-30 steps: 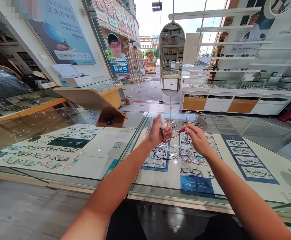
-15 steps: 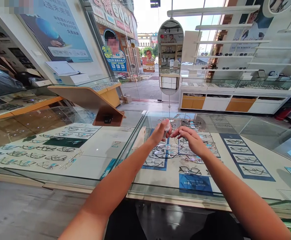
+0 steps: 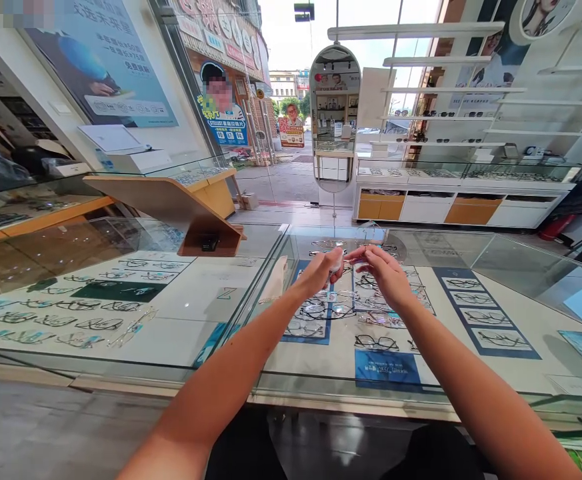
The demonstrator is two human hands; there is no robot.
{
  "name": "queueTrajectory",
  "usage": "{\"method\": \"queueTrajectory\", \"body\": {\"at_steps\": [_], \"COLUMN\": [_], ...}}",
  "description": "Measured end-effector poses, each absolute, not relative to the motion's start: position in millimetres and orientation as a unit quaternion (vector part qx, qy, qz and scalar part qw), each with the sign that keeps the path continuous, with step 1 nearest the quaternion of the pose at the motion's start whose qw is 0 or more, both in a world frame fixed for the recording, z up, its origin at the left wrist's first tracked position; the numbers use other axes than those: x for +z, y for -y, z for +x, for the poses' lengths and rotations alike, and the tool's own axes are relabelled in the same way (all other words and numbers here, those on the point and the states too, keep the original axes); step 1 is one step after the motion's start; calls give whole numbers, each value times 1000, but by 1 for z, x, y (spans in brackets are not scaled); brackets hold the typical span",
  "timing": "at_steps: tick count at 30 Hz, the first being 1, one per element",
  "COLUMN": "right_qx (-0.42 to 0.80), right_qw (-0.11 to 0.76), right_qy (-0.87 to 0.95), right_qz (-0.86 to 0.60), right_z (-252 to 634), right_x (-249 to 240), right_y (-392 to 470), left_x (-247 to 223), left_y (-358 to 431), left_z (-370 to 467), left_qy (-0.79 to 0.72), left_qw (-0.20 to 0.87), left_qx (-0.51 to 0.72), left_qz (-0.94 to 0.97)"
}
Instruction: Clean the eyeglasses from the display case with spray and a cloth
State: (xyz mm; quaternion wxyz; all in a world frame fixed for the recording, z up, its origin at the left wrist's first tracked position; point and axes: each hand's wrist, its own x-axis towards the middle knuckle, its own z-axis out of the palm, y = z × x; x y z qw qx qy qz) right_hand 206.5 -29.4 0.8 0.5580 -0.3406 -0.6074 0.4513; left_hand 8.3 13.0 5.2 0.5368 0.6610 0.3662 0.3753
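Note:
Both of my hands are close together above the glass display counter point(image 3: 271, 303). My left hand point(image 3: 327, 268) is closed round a small whitish spray bottle point(image 3: 338, 257), mostly covered by the fingers. My right hand point(image 3: 378, 267) is bent over beside it, fingertips pinched near the bottle's top. A thin curved part of a pair of eyeglasses point(image 3: 371, 225) shows just above the right fingers; the rest is hidden or blends with the frames below. Under the glass lie rows of spectacles, among them a black pair point(image 3: 377, 343) by a blue card point(image 3: 388, 370).
A beige cloth point(image 3: 275, 280) lies left of my hands. More spectacles point(image 3: 99, 323) fill the left case, and a blue strip point(image 3: 485, 310) holds several at right. Ahead stand a wooden stand point(image 3: 211, 233), an oval mirror point(image 3: 335, 120) and a white display cabinet point(image 3: 428, 203).
My right hand has risen slightly and its fingers have come over nearer the bottle in my left hand. The whole view has shifted a little.

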Motion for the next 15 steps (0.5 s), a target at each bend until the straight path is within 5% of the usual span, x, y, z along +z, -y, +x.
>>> {"method": "queueTrajectory", "body": {"at_steps": [9, 15], "right_qx": [490, 504], "right_qw": [584, 585], "right_qy": [558, 553], "right_qz": [-328, -312], "right_z": [205, 206], "right_x": [0, 1], "right_y": [28, 30], "left_x": [-2, 0], "left_y": [-8, -32], "left_z": [15, -7], "left_qy": [-346, -364], "left_qw": [470, 474], "left_qx": [299, 416], "left_qz": [755, 685]}}
